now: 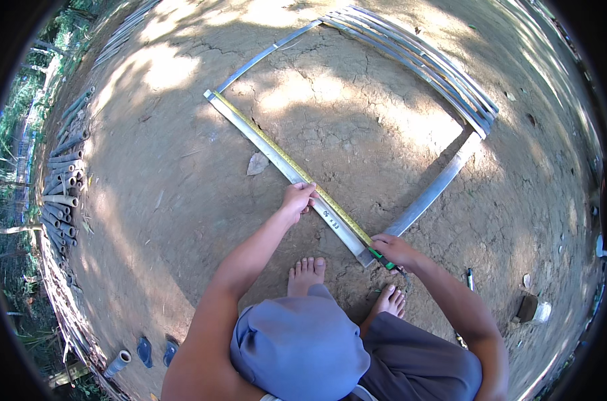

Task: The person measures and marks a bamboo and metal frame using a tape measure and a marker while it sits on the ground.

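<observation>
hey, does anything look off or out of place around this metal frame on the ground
Nothing looks damaged or spilled. The left hand presses a yellow tape along one metal strip, the right hand at the corner. The frame is open: no strip closes the gap near the stacked strips. The dirt is cracked.

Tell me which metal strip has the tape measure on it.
The long strip under both hands, left hand and right hand. A yellow tape measure runs along it; the other strips are bare.
</observation>
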Motion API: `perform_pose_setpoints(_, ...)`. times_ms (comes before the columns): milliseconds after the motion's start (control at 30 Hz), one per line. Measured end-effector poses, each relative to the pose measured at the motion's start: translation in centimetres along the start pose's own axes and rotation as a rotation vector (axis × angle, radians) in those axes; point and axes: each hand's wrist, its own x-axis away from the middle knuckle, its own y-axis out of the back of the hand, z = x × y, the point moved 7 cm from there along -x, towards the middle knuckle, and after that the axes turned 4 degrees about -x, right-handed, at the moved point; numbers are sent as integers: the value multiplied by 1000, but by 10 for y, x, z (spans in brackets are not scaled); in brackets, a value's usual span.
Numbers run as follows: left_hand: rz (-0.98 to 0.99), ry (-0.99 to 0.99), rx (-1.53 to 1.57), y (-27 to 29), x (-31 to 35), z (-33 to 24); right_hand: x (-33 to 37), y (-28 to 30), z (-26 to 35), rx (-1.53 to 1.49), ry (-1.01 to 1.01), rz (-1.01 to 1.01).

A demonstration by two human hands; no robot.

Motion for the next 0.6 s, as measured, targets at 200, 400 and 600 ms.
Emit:
perform_pose_setpoints(200,-11,-62,-20,2,-4,-9,8,10,-11,-57,50,11)
perform_pose_setpoints(400,-22,-46,-19,1,-10,-2,23,27,-55,-31,8,-75)
perform_pose_setpoints(600,-31,-43,-41,-1,-9,-4,30,30,-88,-12,13,-71)
